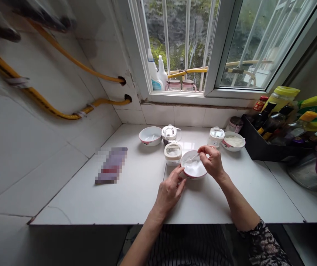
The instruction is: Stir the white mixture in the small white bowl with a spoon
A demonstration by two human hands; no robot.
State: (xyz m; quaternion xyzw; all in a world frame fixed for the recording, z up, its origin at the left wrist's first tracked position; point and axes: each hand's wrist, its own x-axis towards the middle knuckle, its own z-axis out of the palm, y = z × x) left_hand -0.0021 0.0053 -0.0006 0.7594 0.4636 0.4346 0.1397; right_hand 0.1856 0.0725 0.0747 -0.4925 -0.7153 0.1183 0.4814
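A white bowl (194,168) with white contents stands on the counter in front of me. My left hand (171,186) is closed on the bowl's left rim, thumb and fingers at its side. A small pale spoon (193,158) dips into the bowl, its handle pinched in my right hand (210,160). Just behind the bowl, to the left, is a seasoning jar (173,154) with white contents. Another lidded jar (169,133) stands farther back, beside a second white bowl (150,136). What exactly the white contents are, I cannot tell.
A clear jar (216,137) and a bowl of pale food (233,142) sit at the back right. Beyond them is a black box (261,147) of bottles, with a pot (308,171) near it. A blurred purple object (112,165) lies on the left of the counter (86,203).
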